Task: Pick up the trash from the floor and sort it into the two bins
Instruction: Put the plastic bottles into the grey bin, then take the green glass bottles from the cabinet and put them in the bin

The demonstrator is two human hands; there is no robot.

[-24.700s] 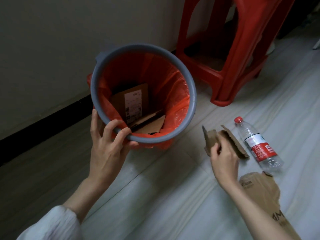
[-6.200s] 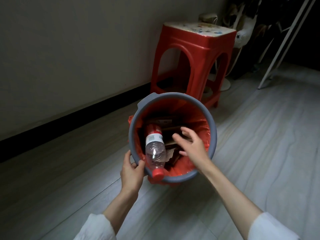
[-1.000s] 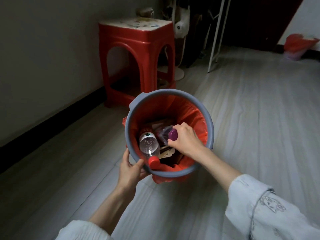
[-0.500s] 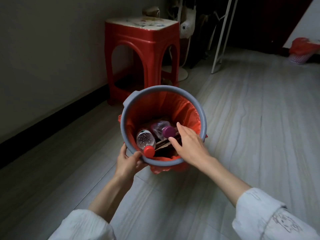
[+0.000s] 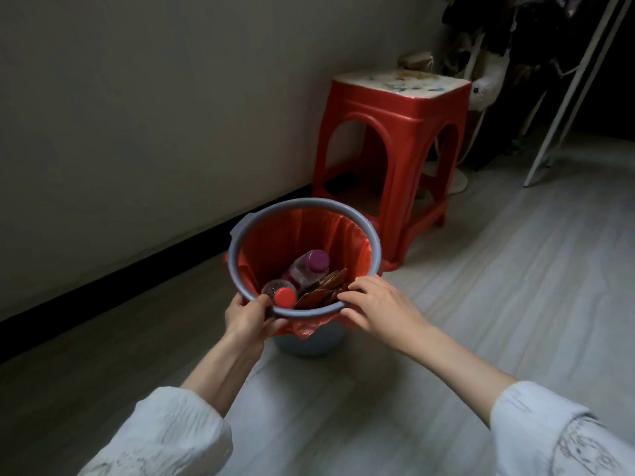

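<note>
Grey round plastic bin [image 5: 372, 235] with its red liner stands on the pale floor [image 5: 515, 269], holding a purple-capped clear bottle [image 5: 309, 267], a red-capped bottle [image 5: 280, 293] and cardboard scraps [image 5: 323, 290]. My left hand [image 5: 249, 319] grips the near rim; my right hand [image 5: 381, 309] rests loose-fingered on it, holding nothing. Both sit on the bin's near side, equally close.

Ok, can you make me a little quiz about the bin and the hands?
1. True or false: the left hand grips the grey bin's rim.
2. Which cap sits nearer the person: A the red cap, B the purple cap?
3. Fill in: brown ___ lies beside the bottles.

Key: 1 true. 2 A. 3 cardboard.
</note>
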